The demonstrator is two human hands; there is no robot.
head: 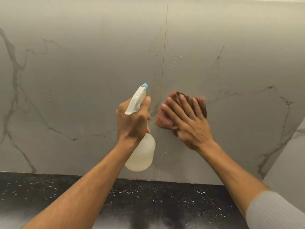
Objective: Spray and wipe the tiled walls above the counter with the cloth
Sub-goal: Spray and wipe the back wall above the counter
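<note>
**Desk:** What are the hands doing?

**Operator:** My left hand grips the neck of the spray bottle, fingers curled round it and the forefinger lying along the white trigger head. My right hand lies flat, fingers straight and spread, pressing the cloth against the tiled wall.

**Desk:** Where exactly is the cloth?

**Operator:** Just right of the vertical joint between two large grey, marble-veined tiles. It is reddish-brown and bunched under my palm, its right edge blurred. The bottle's blue nozzle points up at the wall just left of that joint, and its pale body hangs below my fist.

**Desk:** And around them?

**Operator:** Droplets cling to the tile above the cloth. The black speckled tabletop runs along the foot of the wall. A grey ribbed sleeve covers my right arm.
</note>
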